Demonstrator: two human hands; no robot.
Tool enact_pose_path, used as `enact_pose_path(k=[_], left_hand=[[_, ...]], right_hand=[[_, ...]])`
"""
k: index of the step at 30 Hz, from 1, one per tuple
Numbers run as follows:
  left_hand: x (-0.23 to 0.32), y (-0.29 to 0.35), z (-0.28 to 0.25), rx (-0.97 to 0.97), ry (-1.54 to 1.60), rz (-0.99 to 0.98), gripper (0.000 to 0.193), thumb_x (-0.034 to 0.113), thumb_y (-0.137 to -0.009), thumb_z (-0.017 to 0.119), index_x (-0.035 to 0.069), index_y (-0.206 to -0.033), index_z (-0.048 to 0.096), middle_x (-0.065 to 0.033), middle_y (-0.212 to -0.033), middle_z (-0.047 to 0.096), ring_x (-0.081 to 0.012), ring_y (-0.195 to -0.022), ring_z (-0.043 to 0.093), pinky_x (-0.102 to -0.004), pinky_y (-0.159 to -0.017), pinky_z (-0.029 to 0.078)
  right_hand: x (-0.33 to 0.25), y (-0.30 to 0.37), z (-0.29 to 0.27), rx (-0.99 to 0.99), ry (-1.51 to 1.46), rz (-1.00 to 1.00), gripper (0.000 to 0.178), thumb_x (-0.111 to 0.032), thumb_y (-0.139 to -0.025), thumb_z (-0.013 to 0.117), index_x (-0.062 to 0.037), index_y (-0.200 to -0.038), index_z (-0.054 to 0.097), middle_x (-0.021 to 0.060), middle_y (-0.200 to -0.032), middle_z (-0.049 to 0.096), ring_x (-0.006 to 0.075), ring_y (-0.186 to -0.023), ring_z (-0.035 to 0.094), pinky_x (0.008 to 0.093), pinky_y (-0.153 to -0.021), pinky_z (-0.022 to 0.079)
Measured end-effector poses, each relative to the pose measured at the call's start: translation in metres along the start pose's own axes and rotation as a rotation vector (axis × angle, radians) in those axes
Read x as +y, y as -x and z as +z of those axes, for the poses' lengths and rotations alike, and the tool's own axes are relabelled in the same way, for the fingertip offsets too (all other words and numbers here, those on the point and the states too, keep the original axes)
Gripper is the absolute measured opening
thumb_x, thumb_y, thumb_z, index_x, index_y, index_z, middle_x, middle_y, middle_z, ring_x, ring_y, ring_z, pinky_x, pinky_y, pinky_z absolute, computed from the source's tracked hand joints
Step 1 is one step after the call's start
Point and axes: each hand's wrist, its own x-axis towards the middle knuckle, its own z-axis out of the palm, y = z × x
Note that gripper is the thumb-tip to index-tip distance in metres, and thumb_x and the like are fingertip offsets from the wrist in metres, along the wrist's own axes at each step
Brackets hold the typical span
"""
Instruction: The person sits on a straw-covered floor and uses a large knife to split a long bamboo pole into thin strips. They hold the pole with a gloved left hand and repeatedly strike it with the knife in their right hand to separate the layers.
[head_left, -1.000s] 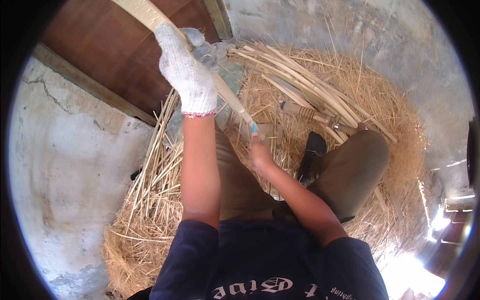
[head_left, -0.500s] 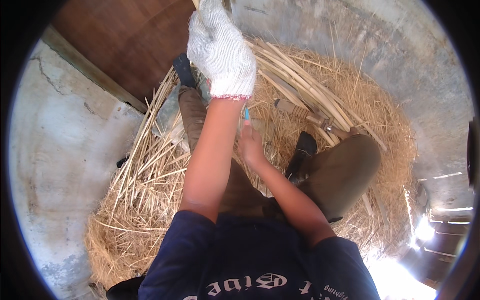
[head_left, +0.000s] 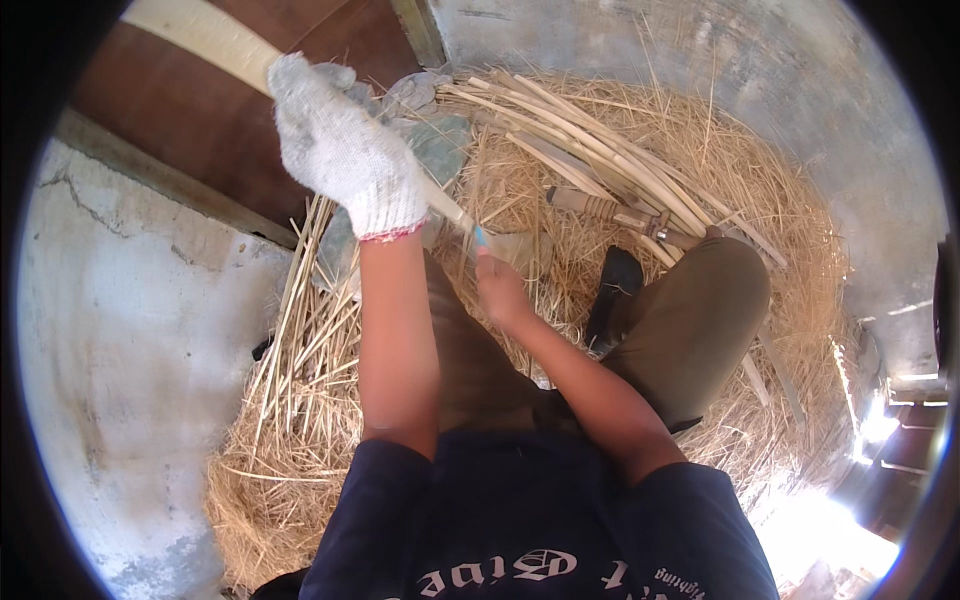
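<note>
My left hand (head_left: 350, 150), in a white knitted glove with a red cuff edge, is closed around a long pale strip (head_left: 205, 45) of what looks like bamboo. The strip runs from the upper left, passes under the glove and shows again toward my right hand. My bare right hand (head_left: 503, 292) is closed around a slim tool with a blue part (head_left: 480, 237) at the strip's near end. The rest of that tool is hidden in my fingers, so its kind is unclear.
Split pale strips (head_left: 600, 150) lie in a bundle at the far right, beside a banded wooden handle (head_left: 590, 205). Thinner sticks (head_left: 310, 330) and straw-like shavings (head_left: 270, 490) cover the floor. My bent knee (head_left: 700, 320) is at right; a brown panel (head_left: 180, 130) stands far left, between grey walls (head_left: 130, 350).
My gloved left hand has swung left and slightly nearer, and more of the strip shows. The right hand has barely shifted and keeps its grip on the blue-marked tool.
</note>
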Motion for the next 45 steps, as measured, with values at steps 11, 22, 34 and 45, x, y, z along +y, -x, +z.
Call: enact_pose_path(k=[11, 22, 34, 45], left_hand=[[-0.019, -0.027, -0.033, -0.416, 0.22, -0.013, 0.059, 0.066, -0.094, 0.063, 0.008, -0.086, 0.057, 0.0008, -0.063, 0.038, -0.0122, -0.053, 0.036, -0.0282, -0.049, 0.027], [-0.015, -0.04, -0.045, -0.57, 0.287, -0.082, 0.059, 0.068, -0.095, 0.059, 0.011, -0.081, 0.054, 0.0033, -0.062, 0.032, -0.0119, -0.052, 0.031, -0.0279, -0.047, 0.025], [-0.021, -0.074, -0.062, -0.902, 0.498, -0.297, 0.065, 0.073, -0.093, 0.058, 0.013, -0.071, 0.048, 0.0045, -0.054, 0.032, -0.0123, -0.048, 0.029, -0.0276, -0.044, 0.026], [-0.023, -0.075, -0.054, -1.063, 0.581, -0.391, 0.065, 0.072, -0.093, 0.058, 0.013, -0.071, 0.048, 0.0041, -0.053, 0.033, -0.0119, -0.047, 0.029, -0.0276, -0.043, 0.028]], right_hand=[[-0.01, 0.006, -0.001, 0.029, 0.003, -0.085, 0.062, -0.046, -0.111, 0.034, 0.0069, -0.098, 0.064, 0.0291, -0.088, 0.066, 0.0458, -0.089, 0.063, 0.0488, -0.085, 0.047], [0.01, -0.005, 0.005, -0.064, -0.124, 0.116, 0.064, -0.051, -0.11, 0.037, 0.0038, -0.084, 0.059, 0.0191, -0.077, 0.062, 0.0367, -0.076, 0.061, 0.0477, -0.077, 0.047], [-0.028, 0.016, 0.001, -0.132, -0.204, 0.271, 0.065, -0.049, -0.11, 0.032, 0.0051, -0.089, 0.059, 0.0216, -0.076, 0.06, 0.041, -0.077, 0.059, 0.0493, -0.078, 0.046], [0.015, 0.001, 0.008, -0.013, -0.094, 0.019, 0.063, -0.047, -0.111, 0.032, 0.0043, -0.086, 0.059, 0.0217, -0.075, 0.059, 0.0396, -0.075, 0.056, 0.0493, -0.078, 0.045]])
